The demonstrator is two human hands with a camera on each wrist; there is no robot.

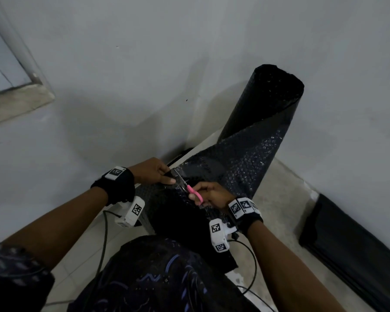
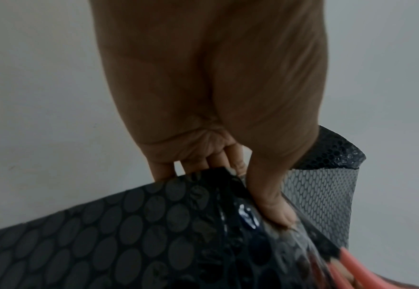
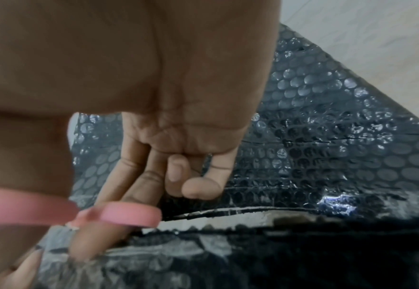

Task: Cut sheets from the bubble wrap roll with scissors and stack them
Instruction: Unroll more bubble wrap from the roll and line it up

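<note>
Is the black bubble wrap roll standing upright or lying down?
Upright: the bubble wrap roll stands on end against the wall, its loose sheet trailing down toward the hands.

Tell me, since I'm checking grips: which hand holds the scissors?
The right hand holds the pink-handled scissors; the left hand only pinches the bubble wrap edge.

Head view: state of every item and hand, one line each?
Roll: upright against the wall, partly unrolled.
Loose sheet: pulled out, partly cut through.
Scissors: blades in the sheet.
Left hand: pinches the sheet edge.
Right hand: grip on the pink scissor handles.
Black stack: flat on floor.
</note>
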